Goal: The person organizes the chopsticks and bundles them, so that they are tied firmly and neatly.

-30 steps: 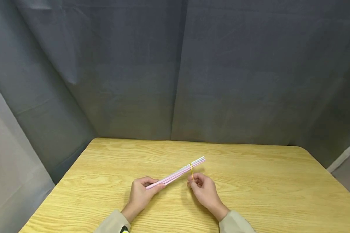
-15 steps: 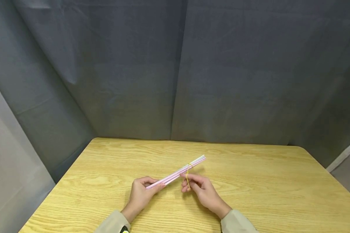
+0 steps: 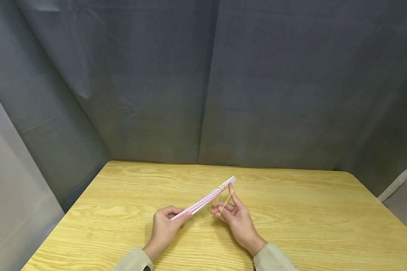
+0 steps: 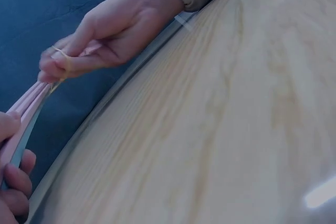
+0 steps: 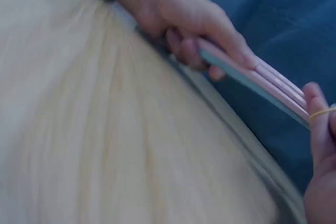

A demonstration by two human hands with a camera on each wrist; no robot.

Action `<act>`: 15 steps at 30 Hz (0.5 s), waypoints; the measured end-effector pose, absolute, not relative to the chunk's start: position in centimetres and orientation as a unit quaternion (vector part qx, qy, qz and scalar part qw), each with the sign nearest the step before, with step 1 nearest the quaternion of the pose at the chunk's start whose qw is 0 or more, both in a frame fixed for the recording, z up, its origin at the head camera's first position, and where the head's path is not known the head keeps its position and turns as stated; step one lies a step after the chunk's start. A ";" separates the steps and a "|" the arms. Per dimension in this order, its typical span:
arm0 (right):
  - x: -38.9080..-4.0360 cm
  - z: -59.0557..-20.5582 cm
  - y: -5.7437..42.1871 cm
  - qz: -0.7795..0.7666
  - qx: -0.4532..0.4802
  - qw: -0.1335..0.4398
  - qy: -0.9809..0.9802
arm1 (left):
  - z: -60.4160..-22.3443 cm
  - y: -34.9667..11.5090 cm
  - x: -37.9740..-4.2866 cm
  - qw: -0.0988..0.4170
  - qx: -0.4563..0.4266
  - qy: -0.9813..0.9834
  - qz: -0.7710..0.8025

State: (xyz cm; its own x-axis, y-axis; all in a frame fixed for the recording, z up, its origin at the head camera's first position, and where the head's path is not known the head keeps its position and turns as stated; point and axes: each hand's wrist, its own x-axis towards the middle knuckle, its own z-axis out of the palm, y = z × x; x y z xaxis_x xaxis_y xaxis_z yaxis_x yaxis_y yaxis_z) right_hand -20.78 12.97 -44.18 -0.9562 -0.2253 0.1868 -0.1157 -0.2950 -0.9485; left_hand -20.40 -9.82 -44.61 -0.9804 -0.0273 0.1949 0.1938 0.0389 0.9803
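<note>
A bundle of thin pink and pale straws (image 3: 201, 203) slants up to the right above the table. My left hand (image 3: 164, 227) grips its lower end, thumb on top. Near the upper end, a yellow rubber band (image 3: 226, 203) is wound round the straws. Its free loop is stretched over the fingers of my right hand (image 3: 242, 226). That hand's index finger points up beside the bundle's upper part, while the thumb and other fingers are bent in and hold the loop. In the right wrist view the band (image 5: 321, 113) crosses the fingers at the right edge.
Under both hands is a wood-grain table (image 3: 308, 210) with rounded far corners. A dark grey curtain (image 3: 274, 82) hangs behind it, and lighter cloth (image 3: 13, 180) hangs at the left side.
My right hand first drew the band down, then spread its fingers inside the loop; its index finger now points up near the straw tips. The left hand keeps its grip almost unmoved.
</note>
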 end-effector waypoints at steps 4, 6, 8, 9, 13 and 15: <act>-20.6 -43.7 12.5 -0.870 -0.058 0.061 0.485 | -44.6 -9.6 -20.3 0.091 -0.063 -0.713 -0.692; -20.5 -43.5 12.3 -0.888 -0.035 0.067 0.453 | -44.6 -9.5 -20.3 0.095 -0.063 -0.715 -0.690; -20.5 -43.3 12.3 -0.896 -0.015 0.070 0.437 | -44.7 -9.5 -20.3 0.096 -0.063 -0.716 -0.688; -20.5 -43.2 12.3 -0.900 -0.008 0.071 0.431 | -44.7 -9.5 -20.3 0.098 -0.064 -0.718 -0.686; -20.8 -43.2 12.6 -0.908 0.004 0.074 0.412 | -44.8 -9.5 -20.3 0.108 -0.070 -0.722 -0.680; -20.8 -43.2 12.8 -0.910 -0.001 0.078 0.407 | -44.9 -9.5 -20.2 0.111 -0.073 -0.725 -0.676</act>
